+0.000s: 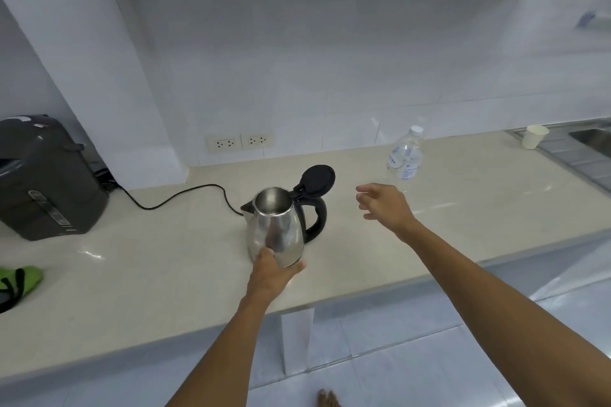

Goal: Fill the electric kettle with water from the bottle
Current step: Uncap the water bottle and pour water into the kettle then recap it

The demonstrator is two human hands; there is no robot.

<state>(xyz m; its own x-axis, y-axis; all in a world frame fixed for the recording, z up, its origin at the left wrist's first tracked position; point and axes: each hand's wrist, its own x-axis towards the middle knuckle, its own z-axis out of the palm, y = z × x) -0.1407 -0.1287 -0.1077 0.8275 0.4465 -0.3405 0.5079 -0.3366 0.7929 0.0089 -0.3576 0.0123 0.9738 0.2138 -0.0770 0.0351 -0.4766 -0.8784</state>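
A steel electric kettle with a black handle stands in the middle of the beige counter. Its black lid is flipped up and the inside shows. My left hand grips the kettle's lower front. A clear plastic water bottle with a white cap stands upright behind and to the right. My right hand hovers with fingers spread just in front of the bottle, not touching it.
A black cord runs from the kettle toward a dark appliance at the left. Wall sockets sit behind. A paper cup stands by the steel sink at far right. A green item lies at the left edge.
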